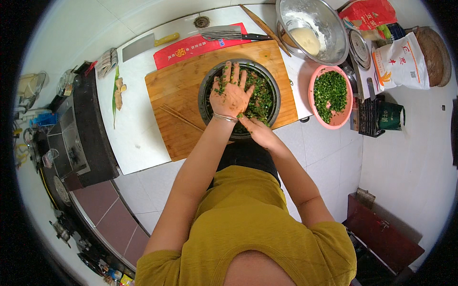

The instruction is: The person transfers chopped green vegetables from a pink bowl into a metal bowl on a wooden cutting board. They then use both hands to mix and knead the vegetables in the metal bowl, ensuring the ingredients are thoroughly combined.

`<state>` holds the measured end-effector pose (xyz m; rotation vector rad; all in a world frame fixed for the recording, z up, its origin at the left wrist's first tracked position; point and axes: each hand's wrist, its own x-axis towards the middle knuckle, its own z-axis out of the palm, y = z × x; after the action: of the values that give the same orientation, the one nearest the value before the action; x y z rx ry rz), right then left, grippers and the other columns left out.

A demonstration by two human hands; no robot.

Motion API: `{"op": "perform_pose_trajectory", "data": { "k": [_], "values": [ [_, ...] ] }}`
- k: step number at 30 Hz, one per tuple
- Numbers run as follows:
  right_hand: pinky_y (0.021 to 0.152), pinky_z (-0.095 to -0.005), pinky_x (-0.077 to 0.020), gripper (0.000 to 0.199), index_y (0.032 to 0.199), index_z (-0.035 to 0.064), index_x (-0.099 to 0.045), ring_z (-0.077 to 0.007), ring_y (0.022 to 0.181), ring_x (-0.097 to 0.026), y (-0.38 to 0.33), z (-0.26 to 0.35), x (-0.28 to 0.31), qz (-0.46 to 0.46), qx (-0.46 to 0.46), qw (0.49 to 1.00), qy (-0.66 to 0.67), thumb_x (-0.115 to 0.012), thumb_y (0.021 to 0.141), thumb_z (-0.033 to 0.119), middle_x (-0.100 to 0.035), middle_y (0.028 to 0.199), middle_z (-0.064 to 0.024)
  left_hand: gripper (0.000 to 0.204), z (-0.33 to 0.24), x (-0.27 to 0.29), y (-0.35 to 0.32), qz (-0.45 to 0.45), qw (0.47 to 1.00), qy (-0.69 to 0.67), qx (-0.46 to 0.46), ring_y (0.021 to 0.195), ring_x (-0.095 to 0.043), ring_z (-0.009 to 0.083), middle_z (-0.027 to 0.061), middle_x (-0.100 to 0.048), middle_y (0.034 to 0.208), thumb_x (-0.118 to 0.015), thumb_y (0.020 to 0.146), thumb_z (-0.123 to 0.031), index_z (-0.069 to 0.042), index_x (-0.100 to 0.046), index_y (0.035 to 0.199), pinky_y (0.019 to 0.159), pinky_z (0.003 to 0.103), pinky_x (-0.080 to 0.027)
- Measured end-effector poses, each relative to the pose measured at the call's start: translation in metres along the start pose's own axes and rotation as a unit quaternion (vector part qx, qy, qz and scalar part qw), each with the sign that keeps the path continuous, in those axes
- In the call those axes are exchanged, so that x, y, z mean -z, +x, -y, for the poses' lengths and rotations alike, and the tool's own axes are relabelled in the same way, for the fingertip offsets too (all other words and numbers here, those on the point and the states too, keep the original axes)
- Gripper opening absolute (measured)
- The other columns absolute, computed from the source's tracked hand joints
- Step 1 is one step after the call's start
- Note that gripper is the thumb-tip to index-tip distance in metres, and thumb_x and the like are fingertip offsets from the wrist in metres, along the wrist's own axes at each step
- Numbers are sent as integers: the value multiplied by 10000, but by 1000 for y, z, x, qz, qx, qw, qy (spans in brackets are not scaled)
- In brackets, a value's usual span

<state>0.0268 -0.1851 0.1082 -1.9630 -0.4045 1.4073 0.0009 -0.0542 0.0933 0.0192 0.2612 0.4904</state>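
A dark-rimmed metal bowl [277, 103] holds a moist mix of chopped greens and pinkish bits [261, 97]. My left hand [231, 97] lies over the mix at the bowl's left side, fingers spread, green bits stuck to the skin. A bracelet [225, 117] circles that wrist. At the near right rim is my right hand [258, 131], gripping the bowl's edge, close to the left wrist; its other fingers are mostly hidden. Under the bowl lies a wooden cutting board [174, 90], with a pair of chopsticks [180, 117] partly behind my left forearm.
Right of the board stands a pink basin [311, 95] of chopped greens; behind it, a large steel bowl [334, 28] with pale dough. A cleaver [138, 48], a red packet [176, 53] and a multi-bladed knife [224, 34] lie behind the board. Ginger [119, 94] lies left.
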Motion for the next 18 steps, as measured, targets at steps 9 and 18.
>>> {"op": "perform_pose_trajectory", "data": {
  "k": [9, 18],
  "values": [
    [694, -247, -379, 371, 937, -86, -532, -118, 771, -461, 19, -12, -8, -81, 44, 980, 178, -421, 908, 266, -543, 845, -78, 551, 21, 15, -12, 44, 997, -57, 6, 1314, -112, 204, 9, -177, 1422, -203, 884, -453, -182, -211, 1364, 989, 592, -90],
    [634, -249, -392, 287, 905, -67, -551, -111, 724, -474, 40, -7, -10, -169, 73, 948, 260, -411, 909, 184, -559, 818, -70, 520, 19, 19, -23, 48, 999, -19, 7, 1315, -110, 177, -3, -176, 1422, -196, 907, -418, -166, -221, 1362, 1038, 480, -92]
  ]
}}
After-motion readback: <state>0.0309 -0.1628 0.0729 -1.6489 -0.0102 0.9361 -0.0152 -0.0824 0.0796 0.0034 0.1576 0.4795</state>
